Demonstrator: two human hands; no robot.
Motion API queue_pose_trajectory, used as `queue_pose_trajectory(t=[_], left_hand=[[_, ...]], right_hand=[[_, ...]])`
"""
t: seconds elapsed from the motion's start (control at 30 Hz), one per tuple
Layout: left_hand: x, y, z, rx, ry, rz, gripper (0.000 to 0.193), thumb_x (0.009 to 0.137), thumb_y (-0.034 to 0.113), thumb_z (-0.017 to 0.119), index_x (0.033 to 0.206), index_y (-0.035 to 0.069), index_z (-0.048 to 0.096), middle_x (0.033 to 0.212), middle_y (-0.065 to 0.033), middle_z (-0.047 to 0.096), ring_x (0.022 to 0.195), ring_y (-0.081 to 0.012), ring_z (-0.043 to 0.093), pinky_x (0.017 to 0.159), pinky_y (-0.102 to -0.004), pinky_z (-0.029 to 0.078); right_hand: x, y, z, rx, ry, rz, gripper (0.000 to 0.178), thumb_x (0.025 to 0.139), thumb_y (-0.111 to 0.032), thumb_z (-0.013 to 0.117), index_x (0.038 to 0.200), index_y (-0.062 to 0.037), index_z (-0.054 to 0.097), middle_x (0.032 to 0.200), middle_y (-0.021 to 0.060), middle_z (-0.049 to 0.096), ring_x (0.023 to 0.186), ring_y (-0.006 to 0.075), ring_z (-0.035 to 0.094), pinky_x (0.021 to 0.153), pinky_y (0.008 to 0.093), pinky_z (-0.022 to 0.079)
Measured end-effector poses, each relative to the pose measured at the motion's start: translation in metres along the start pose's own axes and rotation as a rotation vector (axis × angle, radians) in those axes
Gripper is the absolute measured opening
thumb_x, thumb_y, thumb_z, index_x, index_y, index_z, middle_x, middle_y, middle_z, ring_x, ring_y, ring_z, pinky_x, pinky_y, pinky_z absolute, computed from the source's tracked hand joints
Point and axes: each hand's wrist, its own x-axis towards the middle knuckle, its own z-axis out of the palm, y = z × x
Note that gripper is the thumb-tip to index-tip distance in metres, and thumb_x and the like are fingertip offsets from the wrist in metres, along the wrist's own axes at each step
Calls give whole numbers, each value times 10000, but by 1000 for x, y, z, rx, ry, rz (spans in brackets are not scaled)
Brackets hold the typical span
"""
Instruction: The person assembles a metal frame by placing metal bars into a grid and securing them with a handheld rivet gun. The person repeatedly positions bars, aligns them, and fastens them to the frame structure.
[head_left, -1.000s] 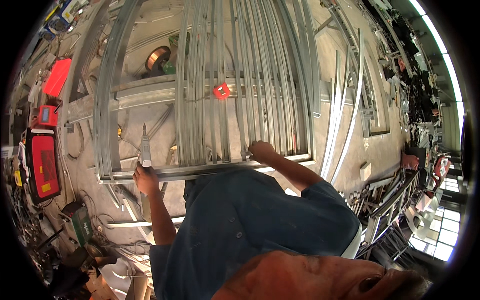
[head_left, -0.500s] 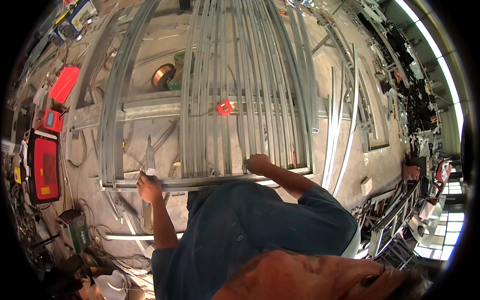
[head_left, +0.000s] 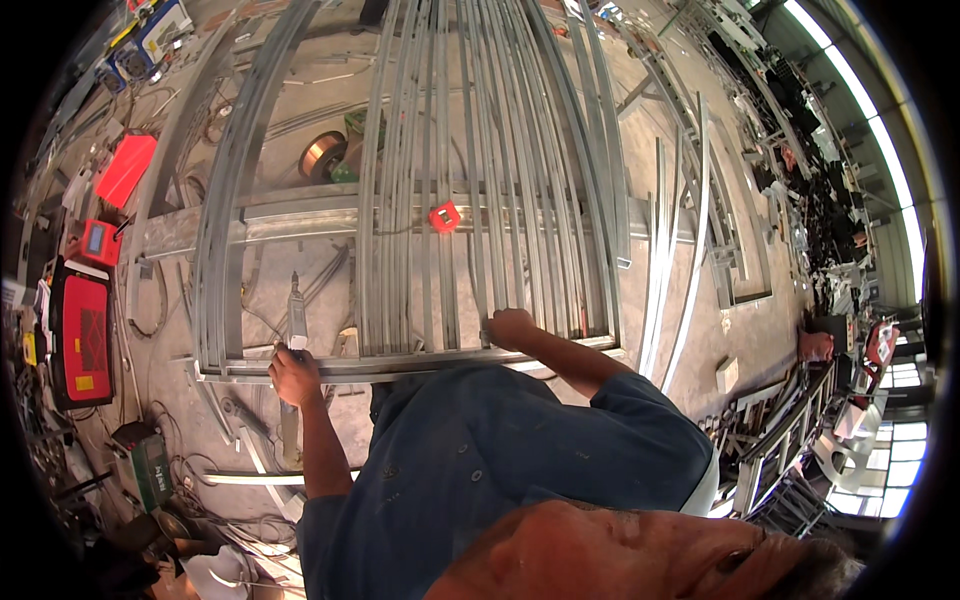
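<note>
At the lower left of the view, the left hand [head_left: 295, 375] was placed at the near rail of the metal frame [head_left: 400, 366], just below a slim pale tool [head_left: 297, 318] with a pointed tip. Its fingers were bent toward the rail, but whether the rail or the tool's butt was pinched could not be told. Right of centre, the right hand [head_left: 512, 329] was held over the near ends of the metal bars [head_left: 400, 270]. Its fingers were curled inward, yet their tips were hidden, so it could not be told what was gripped.

The 2 hands were set well apart, presumably so that the frame and the bars could both be steadied. The bars were laid side by side from the centre to the upper edge, and were crossed by 1 broad beam [head_left: 285, 225], by which their length was probably supported. A red tape measure [head_left: 444, 217] was seen on the bars near the beam, likely put there to be kept within reach. A copper-coloured wire spool [head_left: 323, 156] was seen at upper left, and a red-fronted case [head_left: 85, 330] was stood at far left.
</note>
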Motion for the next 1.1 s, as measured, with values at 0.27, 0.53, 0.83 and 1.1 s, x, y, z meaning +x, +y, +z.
queue_pose_trajectory(t=[0.27,0.53,0.83,1.1], left_hand=[[-1,5,1,5,-1,-15,412,820,275,686,1193,118,611,1017,-93,666,946,-333,639,792,-461,549],[-1,4,-8,-31,-41,-50,436,802,282,705,1186,105,600,1001,-109,640,979,-337,615,824,-465,529],[-3,-6,-2,-51,-38,-33,398,788,280,704,1122,88,605,1015,-118,642,991,-354,611,862,-460,515],[-1,6,3,-26,26,-19,347,799,227,680,1112,94,614,1007,-117,677,948,-357,632,801,-488,541]], right_hand=[[-7,1,-8,1,16,12,205,903,-189,609,1011,-93,754,1049,161,737,998,356,726,807,493,590],[-12,-9,-22,31,-60,39,274,962,-251,551,1074,-86,739,1115,190,713,1076,366,697,859,514,569],[-8,-10,-16,68,0,15,262,946,-285,577,1062,-126,749,1071,179,722,1012,365,712,827,496,577],[-12,2,-3,97,55,28,224,896,-243,634,1049,-125,748,1081,160,712,1052,344,702,862,492,573]])
